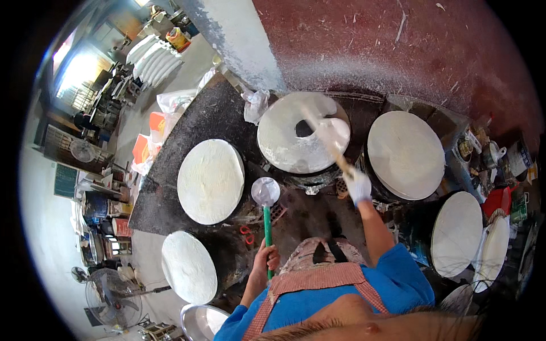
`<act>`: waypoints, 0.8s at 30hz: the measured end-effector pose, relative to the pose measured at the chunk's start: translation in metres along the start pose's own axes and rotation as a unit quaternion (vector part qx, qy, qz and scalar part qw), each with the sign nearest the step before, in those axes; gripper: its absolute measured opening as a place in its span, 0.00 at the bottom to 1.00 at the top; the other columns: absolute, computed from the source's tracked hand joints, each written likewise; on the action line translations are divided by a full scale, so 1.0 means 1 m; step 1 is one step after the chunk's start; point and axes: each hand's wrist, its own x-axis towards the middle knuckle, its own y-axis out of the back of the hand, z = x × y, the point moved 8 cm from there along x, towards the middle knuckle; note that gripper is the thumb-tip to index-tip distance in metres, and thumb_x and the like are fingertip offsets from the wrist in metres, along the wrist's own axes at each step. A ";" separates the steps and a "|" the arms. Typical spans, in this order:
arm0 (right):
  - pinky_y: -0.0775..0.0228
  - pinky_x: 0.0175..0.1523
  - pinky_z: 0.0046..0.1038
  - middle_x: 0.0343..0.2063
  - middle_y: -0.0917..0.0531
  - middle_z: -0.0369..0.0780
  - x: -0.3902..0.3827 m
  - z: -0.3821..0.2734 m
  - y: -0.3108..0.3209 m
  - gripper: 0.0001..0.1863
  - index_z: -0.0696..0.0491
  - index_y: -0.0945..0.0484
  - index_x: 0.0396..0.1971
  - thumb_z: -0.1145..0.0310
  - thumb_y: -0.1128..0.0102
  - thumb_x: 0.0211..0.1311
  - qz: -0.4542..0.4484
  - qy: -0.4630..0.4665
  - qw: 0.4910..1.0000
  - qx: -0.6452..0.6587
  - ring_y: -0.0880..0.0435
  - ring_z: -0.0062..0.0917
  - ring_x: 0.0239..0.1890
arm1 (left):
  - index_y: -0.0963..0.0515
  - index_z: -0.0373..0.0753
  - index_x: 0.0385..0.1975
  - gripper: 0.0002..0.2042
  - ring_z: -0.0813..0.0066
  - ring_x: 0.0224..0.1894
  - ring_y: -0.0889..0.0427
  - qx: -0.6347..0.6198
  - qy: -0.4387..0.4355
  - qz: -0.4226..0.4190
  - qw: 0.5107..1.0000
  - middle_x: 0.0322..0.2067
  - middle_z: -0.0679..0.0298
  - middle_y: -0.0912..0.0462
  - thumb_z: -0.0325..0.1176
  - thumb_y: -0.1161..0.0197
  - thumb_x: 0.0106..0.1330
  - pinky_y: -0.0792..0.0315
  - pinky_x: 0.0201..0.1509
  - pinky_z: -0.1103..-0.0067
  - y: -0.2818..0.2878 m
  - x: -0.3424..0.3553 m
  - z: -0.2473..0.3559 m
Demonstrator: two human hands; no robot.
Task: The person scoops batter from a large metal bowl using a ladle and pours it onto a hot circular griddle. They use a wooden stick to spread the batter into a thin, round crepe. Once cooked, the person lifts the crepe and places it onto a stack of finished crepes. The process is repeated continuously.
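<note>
My left hand (266, 257), bare, is wrapped round the green handle of a ladle (265, 192), its pale round bowl raised. In my right hand (358, 186), which wears a white glove, is a long wooden spreader (326, 136), smeared by motion. The spreader reaches over the far middle round griddle (278, 149). White batter (333, 129) covers most of that griddle, leaving a dark bare patch (303, 128) at its middle and a wetter, thicker area to the right. Whether the spreader's tip touches the batter cannot be made out.
White-topped round griddles curve around me: left (210, 182), near left (189, 267), right (405, 154) and near right (455, 234). A metal basin (196, 321) sits at the lower left. A plastic bag (256, 105) lies near the wall; pots and tubs crowd the far right.
</note>
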 end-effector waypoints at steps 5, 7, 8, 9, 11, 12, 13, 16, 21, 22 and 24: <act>0.28 0.42 0.29 0.33 0.17 0.47 -0.057 0.067 -0.002 0.15 0.56 0.22 0.41 0.69 0.38 0.52 0.050 0.021 0.997 0.058 0.17 0.29 0.36 | 0.52 0.58 0.64 0.28 0.81 0.09 0.43 -0.026 -0.003 -0.036 0.999 0.14 0.69 0.43 0.28 0.53 0.66 0.49 0.09 0.82 -0.006 0.003 0.002; 0.28 0.43 0.29 0.34 0.17 0.47 0.005 0.049 0.003 0.16 0.57 0.22 0.41 0.68 0.38 0.52 0.057 -0.018 0.993 0.100 0.17 0.31 0.38 | 0.52 0.59 0.64 0.28 0.81 0.09 0.44 -0.055 0.003 -0.011 0.998 0.14 0.70 0.45 0.27 0.54 0.66 0.49 0.09 0.82 0.003 0.002 -0.002; 0.29 0.43 0.29 0.34 0.18 0.47 0.050 0.031 0.000 0.17 0.56 0.22 0.41 0.65 0.39 0.52 0.054 -0.012 0.994 0.097 0.18 0.33 0.38 | 0.52 0.60 0.64 0.28 0.81 0.09 0.44 -0.046 0.000 -0.006 0.999 0.14 0.70 0.45 0.27 0.54 0.67 0.49 0.09 0.81 0.000 0.006 0.002; 0.29 0.42 0.30 0.34 0.18 0.48 0.091 0.016 0.000 0.17 0.56 0.22 0.41 0.63 0.40 0.52 0.047 -0.008 0.995 0.092 0.18 0.35 0.38 | 0.53 0.60 0.64 0.29 0.81 0.09 0.45 -0.039 -0.002 0.000 0.999 0.14 0.70 0.45 0.27 0.54 0.67 0.49 0.09 0.81 -0.003 0.009 0.003; 0.29 0.41 0.31 0.34 0.19 0.48 0.154 -0.001 0.000 0.19 0.55 0.21 0.40 0.58 0.42 0.51 0.016 -0.024 0.995 0.100 0.19 0.39 0.39 | 0.54 0.61 0.65 0.29 0.81 0.10 0.45 0.007 -0.004 0.034 0.999 0.13 0.70 0.47 0.27 0.55 0.67 0.49 0.10 0.79 0.003 0.010 0.006; 0.29 0.42 0.29 0.35 0.18 0.47 0.169 0.007 -0.004 0.19 0.55 0.21 0.40 0.60 0.40 0.51 0.003 -0.037 0.992 0.119 0.19 0.35 0.39 | 0.55 0.61 0.65 0.30 0.81 0.10 0.45 0.001 -0.012 0.023 1.000 0.14 0.70 0.47 0.26 0.54 0.67 0.49 0.11 0.79 0.007 0.000 0.007; 0.29 0.43 0.28 0.35 0.18 0.46 0.168 0.028 -0.011 0.18 0.56 0.21 0.41 0.62 0.39 0.50 0.005 -0.046 0.983 0.178 0.19 0.31 0.38 | 0.55 0.61 0.65 0.30 0.81 0.10 0.45 -0.008 -0.024 0.006 1.000 0.14 0.70 0.47 0.26 0.54 0.67 0.49 0.11 0.79 0.012 -0.007 0.004; 0.30 0.45 0.25 0.37 0.16 0.42 0.113 0.066 -0.057 0.18 0.56 0.20 0.41 0.67 0.36 0.47 0.023 -0.127 0.884 0.450 0.19 0.21 0.38 | 0.52 0.58 0.63 0.27 0.81 0.10 0.46 -0.029 -0.030 0.004 0.999 0.14 0.71 0.46 0.27 0.54 0.68 0.49 0.11 0.79 0.013 0.002 0.004; 0.30 0.41 0.23 0.30 0.16 0.39 0.059 -0.001 -0.070 0.15 0.58 0.19 0.38 0.68 0.35 0.48 -0.099 -0.052 0.971 0.211 0.20 0.21 0.32 | 0.38 0.51 0.50 0.14 0.82 0.09 0.46 -0.138 0.038 0.044 0.989 0.12 0.72 0.47 0.26 0.56 0.67 0.50 0.08 0.82 0.020 0.012 -0.002; 0.29 0.39 0.24 0.29 0.16 0.39 0.061 0.012 -0.055 0.15 0.58 0.20 0.39 0.70 0.38 0.50 -0.110 -0.068 0.965 0.228 0.20 0.22 0.32 | 0.38 0.52 0.52 0.16 0.82 0.08 0.45 -0.043 -0.012 0.048 0.998 0.12 0.72 0.48 0.26 0.56 0.67 0.50 0.08 0.82 0.012 0.006 0.011; 0.29 0.36 0.27 0.27 0.18 0.39 0.056 0.056 -0.040 0.15 0.58 0.22 0.43 0.74 0.43 0.54 -0.079 -0.199 0.861 0.462 0.20 0.24 0.32 | 0.41 0.53 0.56 0.19 0.82 0.08 0.46 -0.047 -0.048 0.010 0.998 0.11 0.72 0.48 0.26 0.57 0.67 0.50 0.07 0.82 0.014 -0.005 0.015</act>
